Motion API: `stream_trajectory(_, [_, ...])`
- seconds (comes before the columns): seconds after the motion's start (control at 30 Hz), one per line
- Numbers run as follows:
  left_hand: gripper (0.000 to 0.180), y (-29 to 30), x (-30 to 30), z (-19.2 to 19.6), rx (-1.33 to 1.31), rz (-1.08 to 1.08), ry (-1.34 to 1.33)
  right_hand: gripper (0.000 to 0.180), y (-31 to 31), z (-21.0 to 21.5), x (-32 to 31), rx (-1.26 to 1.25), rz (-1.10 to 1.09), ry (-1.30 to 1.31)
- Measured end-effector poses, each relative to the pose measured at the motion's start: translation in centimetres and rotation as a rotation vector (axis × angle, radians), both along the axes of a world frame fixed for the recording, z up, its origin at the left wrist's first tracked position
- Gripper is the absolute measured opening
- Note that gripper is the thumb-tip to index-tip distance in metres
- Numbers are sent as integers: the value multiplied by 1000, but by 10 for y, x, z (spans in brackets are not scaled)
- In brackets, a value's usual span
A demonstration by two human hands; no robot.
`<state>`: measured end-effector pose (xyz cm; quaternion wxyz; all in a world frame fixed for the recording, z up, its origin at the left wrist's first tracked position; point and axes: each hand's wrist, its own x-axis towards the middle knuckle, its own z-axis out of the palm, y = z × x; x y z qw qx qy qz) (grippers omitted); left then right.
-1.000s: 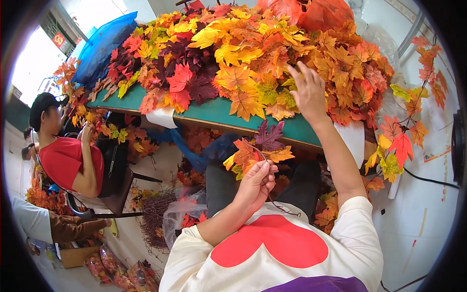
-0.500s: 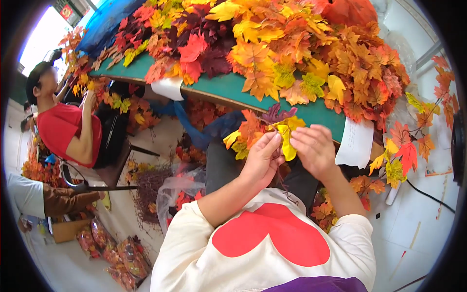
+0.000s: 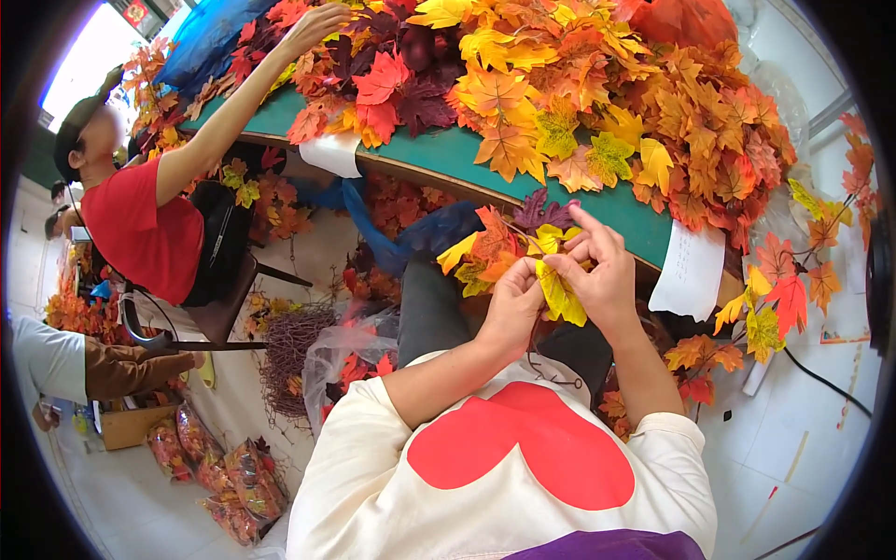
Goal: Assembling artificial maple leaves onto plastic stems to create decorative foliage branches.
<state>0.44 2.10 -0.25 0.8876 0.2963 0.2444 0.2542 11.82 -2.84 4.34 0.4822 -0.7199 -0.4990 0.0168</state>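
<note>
We hold a bunch of fake maple leaves, orange and yellow fabric [image 3: 490,257], at lap level, just under the green counter [image 3: 439,154] edge. Left hand [image 3: 511,303] clamped on its stems; right hand [image 3: 602,275] pinching a yellow leaf [image 3: 560,294]. Best keep stems tight & aligned, w/ leaves fanned. Beyond: loose leaf heap [image 3: 560,84] on counter.

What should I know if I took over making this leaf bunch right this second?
Left hand: closed around the stems of a bunch of fake autumn leaves, held over the lap.
Right hand: fingers pinching a yellow leaf against that bunch.
Loose leaves: a big pile on the green table just ahead.
Done: several leaves gathered in the bunch.
Left: the yellow leaf is not yet let go; the pile is still large.
Nearby: a person in red reaches into the same pile.
</note>
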Motion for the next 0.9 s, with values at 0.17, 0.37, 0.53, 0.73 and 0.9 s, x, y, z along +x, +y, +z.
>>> stream_trajectory(0.17, [6,0,-3,-1,-1,-18,-12,21,-1,-6,6,-135,98,131])
stream_trajectory(0.37, [7,14,-7,10,-112,19,-36,9,-18,12,26,133,8,-77])
stream_trajectory(0.53, [7,16,-7,13,-120,30,-55,11,-37,21,13,-33,60,-295])
stream_trajectory(0.73, [8,6,-5,15,-21,63,-85,16,-33,6,-7,-31,145,-253])
stream_trajectory(0.9, [4,1,-7,14,92,58,-96,11,-31,3,-11,-38,92,-335])
